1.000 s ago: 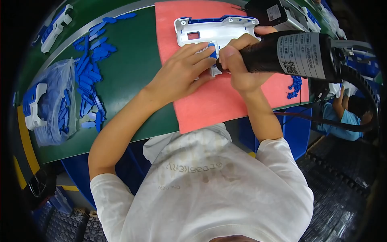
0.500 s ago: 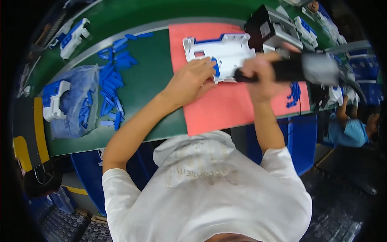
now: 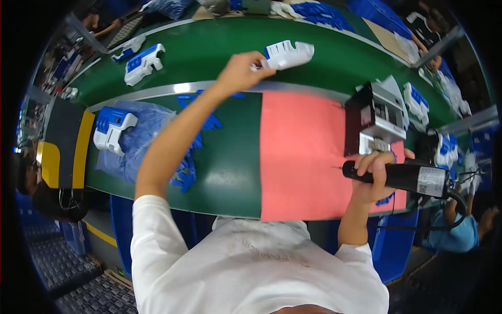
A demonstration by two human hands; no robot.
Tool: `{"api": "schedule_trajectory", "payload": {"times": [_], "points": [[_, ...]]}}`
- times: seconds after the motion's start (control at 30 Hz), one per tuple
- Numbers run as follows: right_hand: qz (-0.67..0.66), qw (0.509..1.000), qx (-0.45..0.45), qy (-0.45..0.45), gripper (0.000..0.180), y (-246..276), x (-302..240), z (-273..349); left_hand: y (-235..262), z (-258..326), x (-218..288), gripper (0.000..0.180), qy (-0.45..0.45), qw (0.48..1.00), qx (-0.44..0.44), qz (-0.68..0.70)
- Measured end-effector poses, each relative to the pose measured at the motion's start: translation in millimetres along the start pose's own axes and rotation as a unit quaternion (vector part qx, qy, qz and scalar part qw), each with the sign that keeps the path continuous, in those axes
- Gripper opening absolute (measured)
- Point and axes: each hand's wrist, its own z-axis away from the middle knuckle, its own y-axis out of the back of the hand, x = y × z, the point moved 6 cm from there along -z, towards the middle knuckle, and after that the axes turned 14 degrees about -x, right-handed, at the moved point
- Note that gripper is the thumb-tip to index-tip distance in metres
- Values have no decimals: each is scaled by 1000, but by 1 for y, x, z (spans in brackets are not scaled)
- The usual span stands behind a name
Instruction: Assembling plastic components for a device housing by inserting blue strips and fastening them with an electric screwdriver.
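My left hand [image 3: 243,72] reaches out over the far green belt. Its fingers grip one end of a white plastic housing [image 3: 291,56] with a blue part on its far edge. Whether that housing touches the belt, I cannot tell. My right hand [image 3: 375,175] is wrapped round a black electric screwdriver [image 3: 408,178] with a pale label and a cable at its back end. The tool lies level, its thin bit pointing left above the red mat [image 3: 298,157]. A black and silver box-shaped device [image 3: 374,115] stands just beyond that hand.
Left of the mat, a clear bag [image 3: 151,123] and loose blue plastic parts [image 3: 185,172] lie on the green bench. One blue-and-white housing [image 3: 112,128] rests by the bag. Other housings [image 3: 144,64] sit on the belt. At right, a person in a blue shirt [image 3: 452,230] is nearby.
The white housing has left the red mat and gone out to the far belt in my left hand. My right hand has drawn the screwdriver back toward me, and the view has shifted.
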Motion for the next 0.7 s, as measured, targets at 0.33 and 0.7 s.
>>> {"api": "schedule_trajectory", "payload": {"times": [0.33,0.7], "points": [[184,948,-201,-165,54,71,48,31,104,-5,-131,35,54,907,304,-287],[343,929,-43,-130,72,61,13,46,330,127,-562,56,359,598,-79,-712]]}}
